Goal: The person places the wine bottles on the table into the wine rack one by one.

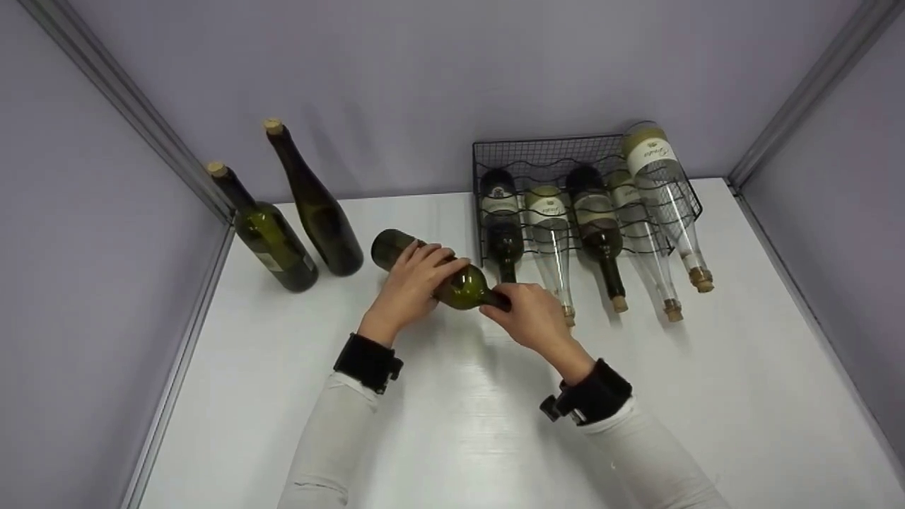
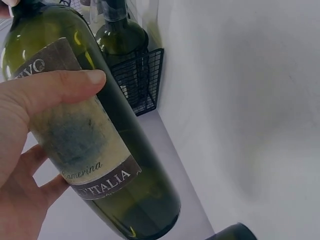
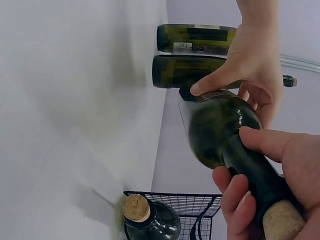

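A green wine bottle (image 1: 463, 288) is tilted on its side above the table, its base toward the left and its neck toward the right. The left hand (image 1: 417, 276) grips its body; in the left wrist view the thumb lies across the bottle's label (image 2: 80, 142). Around the neck curl the fingers of the right hand (image 1: 530, 314). A cork (image 3: 283, 221) closes the mouth, seen in the right wrist view. To the right, a black wire rack (image 1: 544, 148) holds several corked bottles lying down, dark ones and clear ones.
Two corked green bottles stand upright at the back left: a shorter one (image 1: 276, 244) and a taller one (image 1: 322, 212). The white table (image 1: 452, 424) meets grey walls (image 1: 424, 92) behind and at both sides. Bottle necks project from the rack's front edge.
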The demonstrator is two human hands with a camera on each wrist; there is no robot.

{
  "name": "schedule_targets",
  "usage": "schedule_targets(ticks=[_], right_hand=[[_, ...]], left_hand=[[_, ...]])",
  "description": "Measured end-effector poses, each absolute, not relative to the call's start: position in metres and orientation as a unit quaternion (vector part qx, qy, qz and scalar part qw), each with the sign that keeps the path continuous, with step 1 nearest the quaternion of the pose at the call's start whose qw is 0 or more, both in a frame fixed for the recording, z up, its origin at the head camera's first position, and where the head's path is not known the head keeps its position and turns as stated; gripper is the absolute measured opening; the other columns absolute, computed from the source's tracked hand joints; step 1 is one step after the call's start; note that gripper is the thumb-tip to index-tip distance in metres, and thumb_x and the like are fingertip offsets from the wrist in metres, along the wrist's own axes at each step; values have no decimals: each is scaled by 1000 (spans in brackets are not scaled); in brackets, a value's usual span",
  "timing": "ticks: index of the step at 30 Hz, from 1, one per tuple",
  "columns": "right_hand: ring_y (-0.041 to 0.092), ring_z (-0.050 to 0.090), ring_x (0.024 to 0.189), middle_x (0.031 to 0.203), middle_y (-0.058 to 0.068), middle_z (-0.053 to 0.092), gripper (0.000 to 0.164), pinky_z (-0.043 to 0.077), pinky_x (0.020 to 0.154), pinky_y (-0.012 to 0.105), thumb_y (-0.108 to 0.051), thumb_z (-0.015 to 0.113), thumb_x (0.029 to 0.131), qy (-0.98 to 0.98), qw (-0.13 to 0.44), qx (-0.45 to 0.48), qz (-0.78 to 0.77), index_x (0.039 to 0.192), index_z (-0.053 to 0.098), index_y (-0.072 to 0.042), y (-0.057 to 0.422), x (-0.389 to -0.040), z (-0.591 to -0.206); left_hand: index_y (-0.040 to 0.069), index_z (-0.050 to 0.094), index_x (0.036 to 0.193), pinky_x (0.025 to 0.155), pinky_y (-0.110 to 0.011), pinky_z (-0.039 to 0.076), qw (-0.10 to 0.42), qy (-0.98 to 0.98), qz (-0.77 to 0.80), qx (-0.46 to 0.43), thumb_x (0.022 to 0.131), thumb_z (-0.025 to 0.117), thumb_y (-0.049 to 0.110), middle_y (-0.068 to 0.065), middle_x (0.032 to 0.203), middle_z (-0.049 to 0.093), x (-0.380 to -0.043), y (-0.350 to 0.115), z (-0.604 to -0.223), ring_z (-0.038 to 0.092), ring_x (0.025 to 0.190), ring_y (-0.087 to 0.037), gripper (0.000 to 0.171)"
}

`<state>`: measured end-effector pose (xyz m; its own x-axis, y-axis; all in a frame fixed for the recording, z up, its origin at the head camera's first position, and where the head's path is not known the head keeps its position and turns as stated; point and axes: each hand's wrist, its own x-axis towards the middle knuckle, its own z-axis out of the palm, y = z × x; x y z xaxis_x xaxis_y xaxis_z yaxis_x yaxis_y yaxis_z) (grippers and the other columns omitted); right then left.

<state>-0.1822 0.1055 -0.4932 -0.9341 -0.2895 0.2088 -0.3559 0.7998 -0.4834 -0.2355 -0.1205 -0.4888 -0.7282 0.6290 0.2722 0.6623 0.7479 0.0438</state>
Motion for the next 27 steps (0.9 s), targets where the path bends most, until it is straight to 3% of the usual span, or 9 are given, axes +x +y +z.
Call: schedule_targets(ticks=[6,11,21,27], right_hand=[[16,57,61,72,-5,63,19,41,50,34,-34,76,87,-942,68,162,286,86,72,-15,103,-178,-494],[16,60,62,73,-4,65,18,44,51,34,-33,75,88,-936,89,165,299,87,73,-14,102,-175,-492],[16,58,61,73,-1,67,22,44,53,35,-32,76,88,-924,102,141,341,96,77,-12,103,-169,-483],[21,64,66,81,5,71,31,46,52,37,-35,77,86,-924,129,121,340,107,76,-11,103,-165,-480]], left_hand=[[28,58,137,111,-59,23,107,-936,-91,-324,72,78,-8,-6,135,56,-230,-121,-487,44,132,-30,77],[27,56,139,111,-59,21,127,-937,-98,-309,73,78,-8,-5,139,54,-225,-121,-485,41,136,-30,77],[23,54,141,114,-56,16,174,-946,-162,-222,68,90,6,-8,151,41,-214,-122,-480,29,143,-28,84],[21,50,145,114,-57,16,200,-945,-178,-190,70,89,10,-9,156,34,-208,-122,-481,23,145,-28,86]])
